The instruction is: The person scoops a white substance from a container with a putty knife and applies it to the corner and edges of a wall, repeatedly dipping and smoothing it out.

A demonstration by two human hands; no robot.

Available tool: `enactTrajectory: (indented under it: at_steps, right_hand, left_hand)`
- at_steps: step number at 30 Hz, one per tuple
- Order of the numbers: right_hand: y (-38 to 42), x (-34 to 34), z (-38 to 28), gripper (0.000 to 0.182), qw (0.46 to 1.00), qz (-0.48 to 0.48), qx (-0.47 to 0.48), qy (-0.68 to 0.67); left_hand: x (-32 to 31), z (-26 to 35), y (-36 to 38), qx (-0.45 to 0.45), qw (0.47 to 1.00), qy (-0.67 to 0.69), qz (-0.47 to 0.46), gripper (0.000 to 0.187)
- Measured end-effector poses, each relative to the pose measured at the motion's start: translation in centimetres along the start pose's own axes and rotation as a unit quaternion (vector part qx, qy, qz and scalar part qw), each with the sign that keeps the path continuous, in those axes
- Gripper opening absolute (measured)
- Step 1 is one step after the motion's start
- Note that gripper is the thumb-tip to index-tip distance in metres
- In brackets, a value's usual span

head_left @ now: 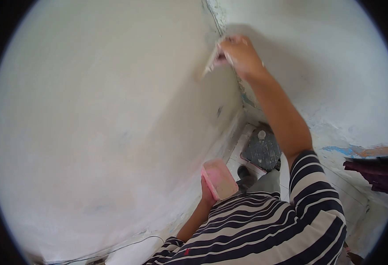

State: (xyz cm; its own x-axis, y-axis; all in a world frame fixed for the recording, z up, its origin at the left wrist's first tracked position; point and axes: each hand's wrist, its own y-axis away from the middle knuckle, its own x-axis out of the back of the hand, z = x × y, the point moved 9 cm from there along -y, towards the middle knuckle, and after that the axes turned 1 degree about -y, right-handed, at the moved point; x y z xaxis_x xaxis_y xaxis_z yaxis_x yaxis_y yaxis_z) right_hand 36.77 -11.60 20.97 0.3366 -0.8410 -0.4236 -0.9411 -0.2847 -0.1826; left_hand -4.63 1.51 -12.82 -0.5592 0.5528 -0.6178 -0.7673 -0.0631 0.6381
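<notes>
My right hand is raised near the corner where two walls meet, its fingers closed on a putty knife. The blade is edge-on and pale with smears, close to or touching the left wall; contact is hard to tell. White smears also mark the fingers. Down by my waist, my left hand grips a pink plastic tub from its left side. The tub tilts toward the camera, with pale paste coating its inside.
A dark, paint-spattered stool or box stands on the tiled floor in the corner, beside my foot. Dark maroon cloth hangs at the right. The right wall has peeling patches low down. A thin cable runs along the lower left.
</notes>
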Motion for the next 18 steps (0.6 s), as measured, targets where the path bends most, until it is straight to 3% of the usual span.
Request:
enactTrajectory:
  at_steps: [3,5,6,8,10,12,14,17,18]
  right_hand:
    - [-1.5,-3.8,-8.0,0.029,0.992,-0.093,0.085,-0.027]
    - [-0.5,-5.5,-13.5,0.025,0.991,-0.075,0.099,-0.044]
    - [-0.1,-5.7,-15.2,0.022,0.990,-0.055,0.111,-0.064]
    - [-0.4,-4.7,-15.5,0.023,0.983,-0.100,0.133,-0.080]
    - [3.2,-4.7,-16.2,0.028,0.941,-0.235,0.219,-0.103]
    - [3.1,0.8,-9.3,0.020,0.979,-0.090,0.174,-0.049]
    - [4.7,6.6,1.3,0.013,0.997,0.022,0.064,-0.027]
    - [10.0,14.5,21.2,0.007,0.977,0.183,-0.109,0.004]
    - [12.2,18.4,29.3,0.008,0.946,0.273,-0.169,0.042]
  left_hand:
    - [-1.6,0.5,-0.2,0.001,1.000,-0.009,-0.030,0.076]
    - [-1.8,0.4,-0.4,-0.001,0.999,-0.002,-0.052,0.075]
    - [-2.0,0.4,-0.4,0.001,0.998,0.003,-0.070,0.075]
    - [-1.7,0.3,-0.4,0.001,0.998,0.000,-0.066,0.075]
    - [-1.4,0.2,-0.4,0.003,0.998,-0.004,-0.060,0.075]
    - [-1.1,0.0,-0.1,0.004,0.999,-0.013,-0.049,0.075]
    - [-0.6,-0.2,0.1,0.009,0.999,-0.018,-0.028,0.076]
    - [1.3,-0.9,0.3,0.020,1.000,-0.021,0.007,0.078]
    - [2.2,-1.1,0.2,0.025,0.999,-0.025,0.021,0.078]
